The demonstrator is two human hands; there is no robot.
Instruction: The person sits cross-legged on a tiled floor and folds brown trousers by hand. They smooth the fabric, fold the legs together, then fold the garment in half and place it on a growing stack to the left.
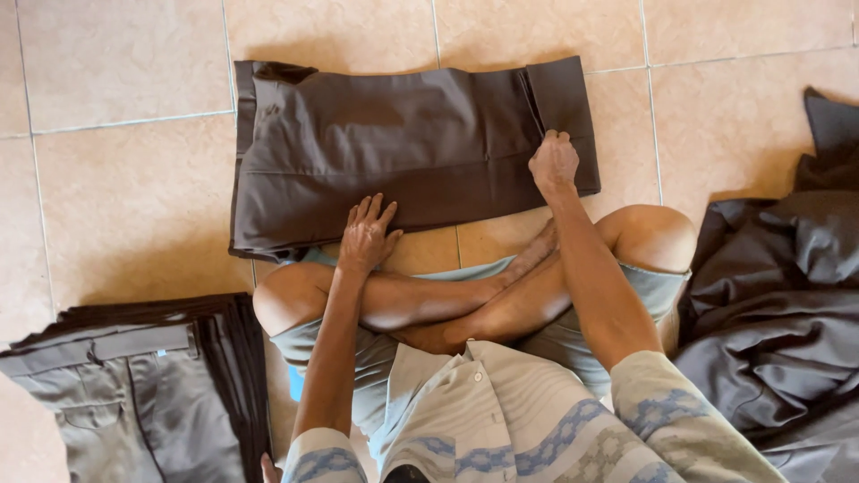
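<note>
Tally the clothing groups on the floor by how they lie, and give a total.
Folded brown trousers laid flat under the left hand and right hand: 1
Stack of folded trousers at the left: 1
Loose heap of dark garments at the right: 1
Total: 3

No packages, labels, signs or screens are visible.

A stack of folded trousers (pixel 134 385) lies at the lower left corner of the tiled floor (pixel 125 54) (grey pair on top, darker ones beneath). A loose heap of dark garments (pixel 778 295) fills the right edge.
</note>
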